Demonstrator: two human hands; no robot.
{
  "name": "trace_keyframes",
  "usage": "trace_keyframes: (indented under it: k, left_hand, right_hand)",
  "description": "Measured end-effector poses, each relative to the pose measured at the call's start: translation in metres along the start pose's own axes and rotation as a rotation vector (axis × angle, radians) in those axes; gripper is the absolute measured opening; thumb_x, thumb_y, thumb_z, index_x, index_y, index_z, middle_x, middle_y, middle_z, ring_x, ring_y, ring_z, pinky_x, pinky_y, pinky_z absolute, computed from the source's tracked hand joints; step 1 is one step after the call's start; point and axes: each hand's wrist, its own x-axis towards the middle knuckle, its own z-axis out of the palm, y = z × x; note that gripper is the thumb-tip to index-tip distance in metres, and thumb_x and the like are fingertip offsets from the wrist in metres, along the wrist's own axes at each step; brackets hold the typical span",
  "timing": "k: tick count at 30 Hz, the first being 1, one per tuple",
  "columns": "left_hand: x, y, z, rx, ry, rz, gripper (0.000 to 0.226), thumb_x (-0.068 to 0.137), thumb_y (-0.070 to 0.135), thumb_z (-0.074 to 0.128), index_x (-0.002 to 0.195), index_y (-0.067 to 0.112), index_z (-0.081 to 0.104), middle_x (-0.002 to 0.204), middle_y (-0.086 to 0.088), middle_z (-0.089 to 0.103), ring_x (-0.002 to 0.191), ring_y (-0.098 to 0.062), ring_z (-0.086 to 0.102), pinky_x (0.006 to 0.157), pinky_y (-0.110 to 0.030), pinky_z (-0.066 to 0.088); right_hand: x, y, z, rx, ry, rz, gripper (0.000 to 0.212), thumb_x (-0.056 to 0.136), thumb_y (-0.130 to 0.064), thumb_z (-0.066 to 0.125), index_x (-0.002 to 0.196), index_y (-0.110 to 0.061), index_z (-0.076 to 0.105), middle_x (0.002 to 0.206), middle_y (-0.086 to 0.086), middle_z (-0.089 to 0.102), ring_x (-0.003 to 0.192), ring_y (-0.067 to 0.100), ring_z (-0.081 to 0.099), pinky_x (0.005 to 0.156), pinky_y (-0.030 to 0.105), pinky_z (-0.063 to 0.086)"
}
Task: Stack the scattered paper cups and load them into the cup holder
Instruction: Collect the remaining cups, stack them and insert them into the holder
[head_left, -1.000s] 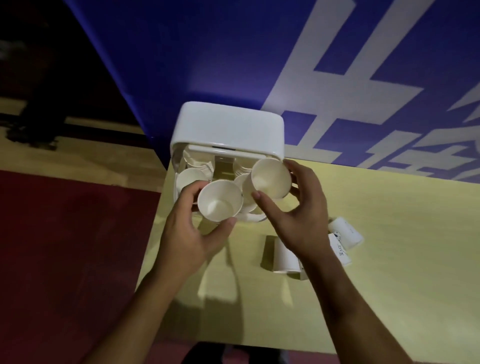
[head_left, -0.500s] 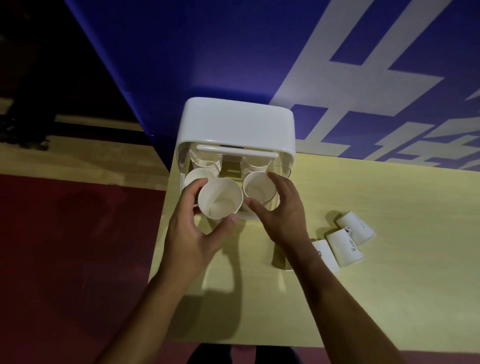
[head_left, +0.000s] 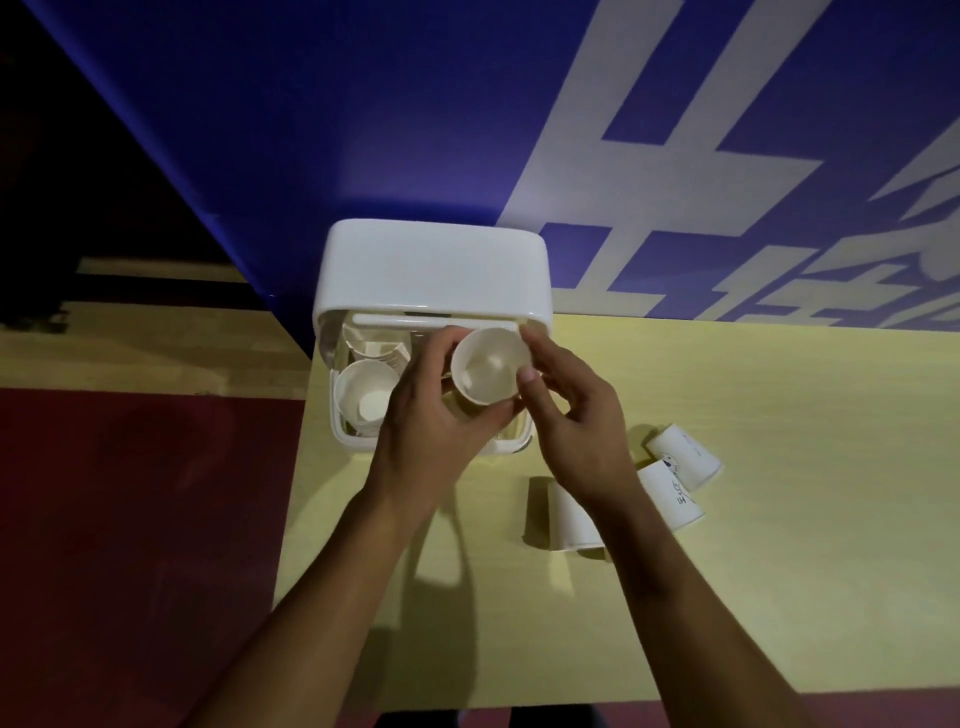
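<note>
Paper cup (head_left: 488, 371), round-rimmed, over glossy holder (head_left: 431, 265)

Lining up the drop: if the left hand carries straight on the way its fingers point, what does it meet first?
Most likely the white front bar of the cup holder, just beyond the paper cup that the left hand grips. Height is unclear from this view, so it could pass underneath.

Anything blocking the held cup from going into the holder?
Nothing visible. The left hand and right hand hold the cup over the open cup holder's right side; the slot beneath is hidden.
</note>
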Motion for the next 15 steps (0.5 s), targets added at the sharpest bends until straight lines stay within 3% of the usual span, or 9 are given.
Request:
trace_keyframes:
  k: [3, 6, 12, 15]
  left_hand:
    - [-0.001, -0.012, 0.007, 0.041, -0.019, -0.004, 0.073, 0.077, 0.038, 0.09, 0.138, 0.03, 0.051, 0.133, 0.015, 0.062, 0.124, -0.01, 0.06, 0.098, -0.038, 0.054]
    - [-0.002, -0.023, 0.012, 0.125, -0.011, -0.022, 0.076, 0.08, 0.039, 0.087, 0.145, 0.029, 0.05, 0.138, 0.018, 0.056, 0.13, -0.003, 0.051, 0.103, -0.033, 0.05]
    - [-0.001, -0.038, 0.019, 0.238, -0.031, 0.037, 0.067, 0.084, 0.029, 0.084, 0.143, 0.016, 0.056, 0.149, 0.008, 0.049, 0.137, -0.006, 0.046, 0.109, -0.023, 0.043]
    - [-0.008, -0.049, 0.018, 0.232, -0.065, -0.003, 0.073, 0.086, 0.035, 0.081, 0.149, 0.016, 0.05, 0.155, 0.005, 0.047, 0.142, -0.008, 0.043, 0.111, -0.008, 0.03]
  right_hand:
    - [0.0, 0.019, 0.001, -0.074, -0.02, 0.0, 0.035, 0.103, -0.028, 0.062, 0.138, -0.029, 0.064, 0.133, -0.019, 0.066, 0.127, -0.002, 0.057, 0.106, 0.025, 0.047]
    - [-0.001, 0.033, 0.007, -0.116, -0.04, 0.019, 0.036, 0.102, -0.026, 0.062, 0.138, -0.025, 0.064, 0.131, -0.023, 0.064, 0.124, -0.01, 0.056, 0.102, 0.012, 0.042]
    - [-0.001, 0.05, 0.014, -0.126, -0.068, 0.077, 0.035, 0.105, -0.031, 0.057, 0.14, -0.03, 0.062, 0.136, -0.019, 0.063, 0.126, -0.009, 0.054, 0.103, 0.015, 0.044]
    - [-0.005, 0.056, 0.015, -0.133, -0.07, 0.084, 0.039, 0.104, -0.03, 0.059, 0.143, -0.028, 0.06, 0.136, -0.02, 0.062, 0.126, -0.01, 0.054, 0.103, 0.015, 0.044]
